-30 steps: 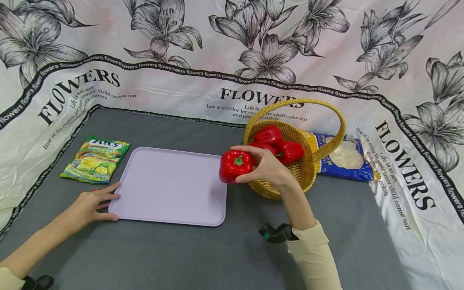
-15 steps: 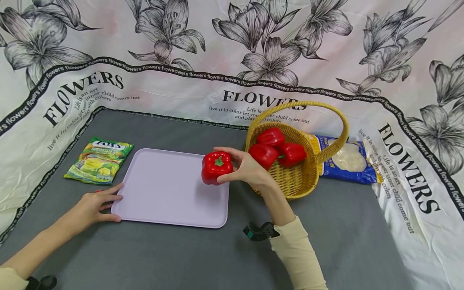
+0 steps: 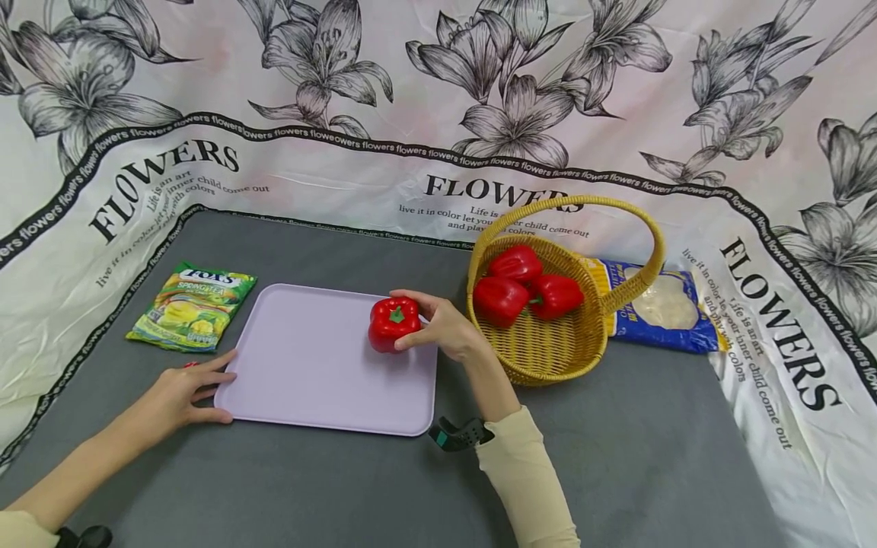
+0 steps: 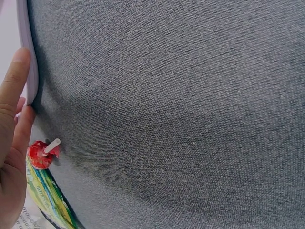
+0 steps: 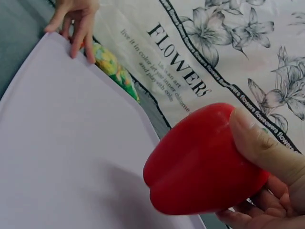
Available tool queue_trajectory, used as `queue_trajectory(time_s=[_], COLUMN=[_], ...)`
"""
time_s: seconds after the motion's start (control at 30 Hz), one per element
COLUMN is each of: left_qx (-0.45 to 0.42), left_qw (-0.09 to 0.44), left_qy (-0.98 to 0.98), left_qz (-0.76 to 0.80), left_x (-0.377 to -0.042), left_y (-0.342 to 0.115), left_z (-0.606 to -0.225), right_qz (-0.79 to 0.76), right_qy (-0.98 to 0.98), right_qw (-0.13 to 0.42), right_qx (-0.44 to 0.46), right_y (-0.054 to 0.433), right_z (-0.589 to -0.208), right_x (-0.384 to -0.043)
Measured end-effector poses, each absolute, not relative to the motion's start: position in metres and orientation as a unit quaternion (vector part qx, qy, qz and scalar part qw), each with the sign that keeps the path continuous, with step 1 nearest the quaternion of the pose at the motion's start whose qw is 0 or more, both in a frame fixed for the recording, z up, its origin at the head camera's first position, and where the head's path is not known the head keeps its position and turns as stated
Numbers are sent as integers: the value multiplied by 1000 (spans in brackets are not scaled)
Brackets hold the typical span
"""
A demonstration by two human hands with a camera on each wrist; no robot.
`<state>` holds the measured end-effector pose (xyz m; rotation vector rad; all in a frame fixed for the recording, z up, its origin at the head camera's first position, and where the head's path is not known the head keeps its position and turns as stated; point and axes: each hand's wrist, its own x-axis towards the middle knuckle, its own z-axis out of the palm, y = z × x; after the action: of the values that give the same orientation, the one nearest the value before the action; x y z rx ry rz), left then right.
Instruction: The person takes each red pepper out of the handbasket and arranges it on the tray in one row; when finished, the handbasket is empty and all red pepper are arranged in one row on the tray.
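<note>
A red bell pepper [image 3: 392, 323] with a green stem is held between the thumb and fingers of my right hand [image 3: 441, 326], over the right part of a lilac tray [image 3: 308, 365]. In the right wrist view the pepper [image 5: 205, 164] is on its side above the tray, which carries its shadow. My left hand [image 3: 185, 396] rests its fairly straight fingers on the tray's left edge. In the left wrist view one fingertip [image 4: 21, 57] lies on the rim. Beside that hand is a red-wrapped lollipop [image 4: 42, 155] with a white stick, mostly hidden in the head view.
A yellow wicker basket [image 3: 548, 361] with a tall handle stands right of the tray, with 3 red bell peppers [image 3: 503, 301] inside. Behind it lies a blue and yellow food packet [image 3: 658, 301]. A green Fox's candy bag [image 3: 195, 308] lies left of the tray, and a floral cloth hangs behind.
My right hand has carried the bell pepper leftward from beside the basket to over the tray and lowered it slightly. The left hand stays at the tray edge; the head view has shifted slightly.
</note>
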<state>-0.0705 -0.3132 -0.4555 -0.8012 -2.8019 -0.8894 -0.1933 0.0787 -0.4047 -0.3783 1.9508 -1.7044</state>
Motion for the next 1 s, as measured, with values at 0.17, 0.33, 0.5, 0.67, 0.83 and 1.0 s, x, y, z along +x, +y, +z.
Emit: queue_trajectory(time_s=[0.17,0.33,0.5,0.67,0.83,1.0], left_qx=[-262,-249,-242,-239,-236,-238], left_qw=[42,18,9,3,0,7], left_qy=[-917,-920,-924,-924,-923,-922], left_qz=[-298,-302,-296,-299,-304,-305], left_x=[-72,-74,-74,-73,-72,-72], left_y=[-312,-311,-309,-309,-309,-310], left_z=[-454,-451,-449,-450,-449,-449], right_qz=[-621,-623,-626,-623,-624,-618], right_qy=[725,719,718,722,722,730], right_qw=[267,276,280,281,282,273], right_qx=[-133,-137,-124,-110,-99,-104], right_y=[68,57,44,27,11,1], right_z=[-406,-406,-406,-405,-404,-403], right_x=[-200,-206,-214,-222,-228,-232])
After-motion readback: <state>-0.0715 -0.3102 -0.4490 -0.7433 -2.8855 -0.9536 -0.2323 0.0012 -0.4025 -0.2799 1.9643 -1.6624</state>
